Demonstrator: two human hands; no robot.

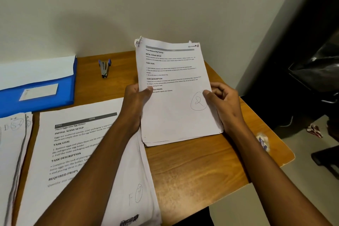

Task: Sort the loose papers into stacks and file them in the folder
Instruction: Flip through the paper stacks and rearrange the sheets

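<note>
Two hands are holding a bundle of papers [176, 93] up over the far right part of the wooden bench [192, 167]. The left hand [136, 97] is gripping the bundle's left edge, with its thumb lying on the front page and its fingers tucked behind. The right hand [222, 99] is gripping the right edge, with its thumb pressing the page next to a circled number written in pen, and its fingers curled behind. So each grip is closed around the bundle, one on each side. The bundle is tilting up toward the wall, and its bottom edge is sitting on or just above the bench; I cannot tell which. Its top left corner is looking torn and rough.

A second stack of papers [80, 152] is lying flat on the bench to the left, under the left arm. It is touching or almost touching the held bundle at its lower left corner. A third stack of papers [12, 152] is lying at the far left edge of the view, only partly showing. A blue folder [42, 90] is lying at the back left, against the wall, with a white sheet [36, 71] sticking out of it. A small stapler [104, 69] is standing between the folder and the bundle, apart from both.

Bare wood is showing in front of the bundle and to its right. The bench's right edge is slanting close behind the right wrist, with a torn sticker [263, 142] near it. Past that edge the floor is dropping away.
</note>
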